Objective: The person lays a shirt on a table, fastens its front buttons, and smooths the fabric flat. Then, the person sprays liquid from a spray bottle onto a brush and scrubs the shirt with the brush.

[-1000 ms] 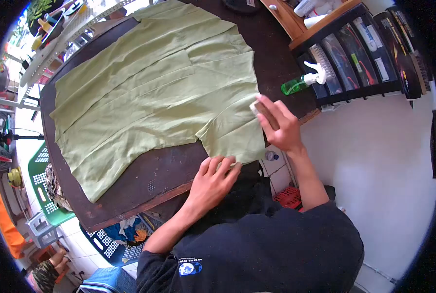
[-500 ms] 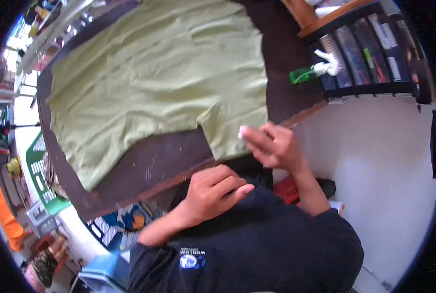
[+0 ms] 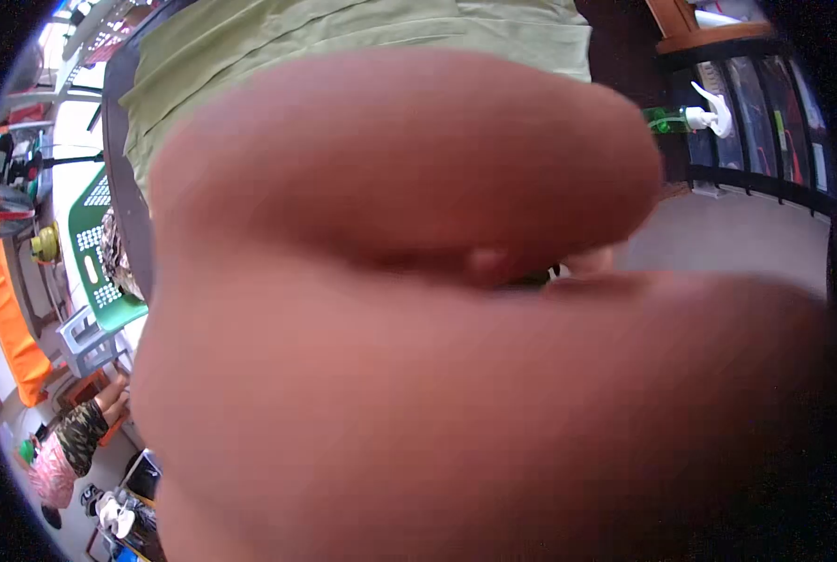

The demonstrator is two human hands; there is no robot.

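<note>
My left hand [image 3: 362,365], very close to the camera and blurred, fills most of the view. Its bent fingers lie across the top and its thumb stretches toward the right, with a narrow gap between them. What the fingers hold, if anything, cannot be made out. Small fingertips show in the gap, but whose hand they belong to is unclear. My right hand cannot be made out. Beyond the left hand, the light green cloth [image 3: 343,26] lies spread over the dark table [image 3: 624,56], its near part hidden.
A green spray bottle with a white trigger head [image 3: 709,114] lies at the right, by a black rack [image 3: 755,178]. At left are a green plastic basket [image 3: 88,225], a grey stool [image 3: 90,342], a fan [image 3: 1,211] and another person [image 3: 67,450] in camouflage shorts.
My left hand has come up from the table edge to right before the camera. My right hand has gone out of sight behind it. The view has shifted slightly.
</note>
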